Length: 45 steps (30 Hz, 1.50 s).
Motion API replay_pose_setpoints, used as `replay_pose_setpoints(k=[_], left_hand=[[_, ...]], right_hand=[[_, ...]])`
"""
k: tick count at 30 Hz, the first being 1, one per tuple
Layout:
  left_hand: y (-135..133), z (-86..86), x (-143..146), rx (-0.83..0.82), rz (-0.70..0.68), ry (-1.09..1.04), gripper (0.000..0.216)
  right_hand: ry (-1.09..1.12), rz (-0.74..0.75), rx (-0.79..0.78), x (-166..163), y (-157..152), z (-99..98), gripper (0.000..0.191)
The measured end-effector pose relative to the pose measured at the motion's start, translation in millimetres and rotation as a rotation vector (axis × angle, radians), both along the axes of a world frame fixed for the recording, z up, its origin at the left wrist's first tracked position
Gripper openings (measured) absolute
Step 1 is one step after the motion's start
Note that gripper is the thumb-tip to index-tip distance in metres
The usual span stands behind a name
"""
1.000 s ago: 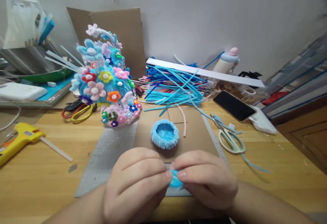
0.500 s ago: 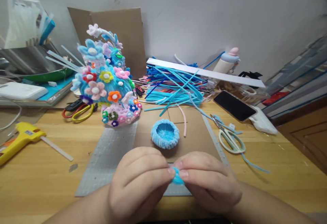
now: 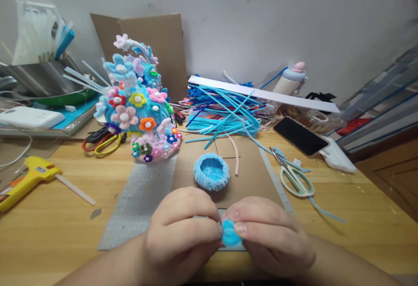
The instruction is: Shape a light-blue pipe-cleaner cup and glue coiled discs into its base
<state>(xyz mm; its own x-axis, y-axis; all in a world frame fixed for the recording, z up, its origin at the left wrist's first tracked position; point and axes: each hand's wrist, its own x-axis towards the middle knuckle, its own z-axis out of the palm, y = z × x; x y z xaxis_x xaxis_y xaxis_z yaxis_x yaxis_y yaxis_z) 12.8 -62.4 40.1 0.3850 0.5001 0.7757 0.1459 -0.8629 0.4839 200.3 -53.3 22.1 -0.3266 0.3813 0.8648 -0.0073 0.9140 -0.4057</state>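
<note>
My left hand [image 3: 183, 233] and my right hand [image 3: 269, 233] meet at the near edge of the table, both pinching a small coil of light blue pipe cleaner [image 3: 230, 235] between fingertips and thumbs. Just beyond them a light blue fuzzy bowl [image 3: 211, 171] woven from pipe cleaner sits on a brown cardboard sheet [image 3: 248, 168]. A grey cutting mat [image 3: 140, 194] lies under the left side of the cardboard.
A flower-covered pipe cleaner sculpture [image 3: 139, 103] stands back left. A heap of blue pipe cleaners [image 3: 222, 112] lies behind the cardboard. Pale green scissors [image 3: 295, 179] and a black phone [image 3: 300, 135] are to the right; a yellow glue gun [image 3: 28, 179] and red-yellow scissors [image 3: 102, 142] are to the left.
Both hands have slid slightly toward me and to the right while working the blue coil, which now shows more between the fingertips. Nothing else on the table has moved.
</note>
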Motion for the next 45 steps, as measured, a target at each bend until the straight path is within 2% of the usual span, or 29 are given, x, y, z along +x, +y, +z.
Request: replay_pose_setpoints(k=[4,7,11,14,16,19,22,25,31,36,41,45], left_hand=[[-2.1,0.5,0.0,-0.033,-0.042,-0.044,0.006],[-1.9,-1.6,0.6,-0.168,-0.12,-0.137,0.01],[1.7,-3.3,1.6,-0.456,-0.188,-0.216,0.009],[4.5,-2.4,0.6,-0.541,-0.21,-0.201,0.01],[5.6,-2.3,-0.4,-0.516,-0.197,-0.195,0.013],[5.7,-3.7,-0.7,-0.374,-0.087,-0.144,0.014],[3.8,-5.2,0.7,-0.204,0.057,-0.061,0.014],[0.6,-6.2,1.9,-0.126,0.128,-0.03,0.014],[-2.6,-7.2,-0.5,-0.07,0.087,-0.024,0.017],[2.4,-4.2,-4.7,0.004,0.018,0.035,0.015],[3.6,-0.9,-6.7,-0.027,0.005,0.048,0.008],[1.3,0.1,-8.1,-0.072,-0.043,-0.007,0.004]], right_hand=[[-0.019,-0.007,0.003,1.5,-0.6,-1.9,0.04],[-0.026,-0.023,-0.011,1.1,-1.4,-1.0,0.037],[0.025,0.031,-0.196,-4.6,-1.8,3.4,0.022],[0.076,0.084,-0.35,-9.9,-1.3,4.2,0.014],[0.121,0.086,-0.423,-12.5,-1.1,2.2,0.011],[0.159,0.04,-0.478,-14.5,-2.1,-1.9,0.014],[0.15,-0.02,-0.451,-14.6,-4.5,-3.5,0.021],[0.122,-0.058,-0.367,-12.8,-6.6,-2.1,0.029],[0.033,-0.049,-0.23,-8.4,-6.1,1.1,0.028],[0.038,-0.004,-0.269,-10.2,-3.8,3.1,0.022],[-0.001,-0.044,-0.143,-5.6,-2.6,1.5,0.03],[-0.028,-0.039,-0.077,-1.4,-2.4,0.7,0.029]])
